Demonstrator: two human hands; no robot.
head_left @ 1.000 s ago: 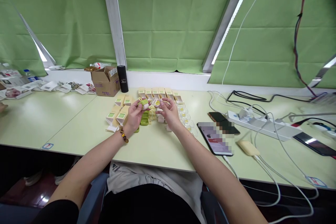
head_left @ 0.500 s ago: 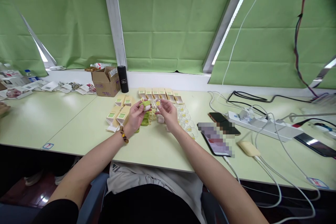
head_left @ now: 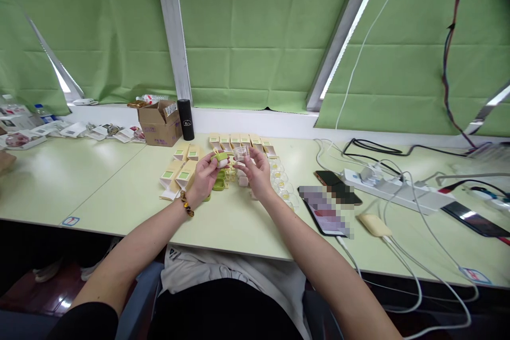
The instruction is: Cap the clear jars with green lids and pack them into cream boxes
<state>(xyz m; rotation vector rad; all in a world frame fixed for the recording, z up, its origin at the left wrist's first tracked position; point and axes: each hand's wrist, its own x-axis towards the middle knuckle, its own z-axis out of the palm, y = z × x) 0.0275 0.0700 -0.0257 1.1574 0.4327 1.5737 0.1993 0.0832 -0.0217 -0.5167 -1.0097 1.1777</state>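
My left hand (head_left: 204, 176) is closed on a small green and white case (head_left: 221, 159), held up over the table. In my right hand (head_left: 257, 172) a small clear plastic piece (head_left: 241, 154) is pinched between the fingers, just right of the case and apart from it. Below my hands lie several green pieces (head_left: 219, 185), partly hidden, and a white piece (head_left: 243, 181). Cream boxes with green windows (head_left: 185, 175) stand left of my left hand, and a row of similar boxes (head_left: 235, 142) is behind. Clear domes with yellow centres (head_left: 283, 184) lie right of my right hand.
A cardboard box (head_left: 160, 125) and a black cylinder (head_left: 185, 119) stand at the back. On the right are a phone (head_left: 322, 212), another phone (head_left: 338, 187), a yellow charger (head_left: 374, 224), a white power strip (head_left: 398, 191) and loose cables.
My right hand has turned the clear piece so its side now faces me; its yellow centre no longer shows. The left hand keeps its hold on the case. The view has shifted slightly.
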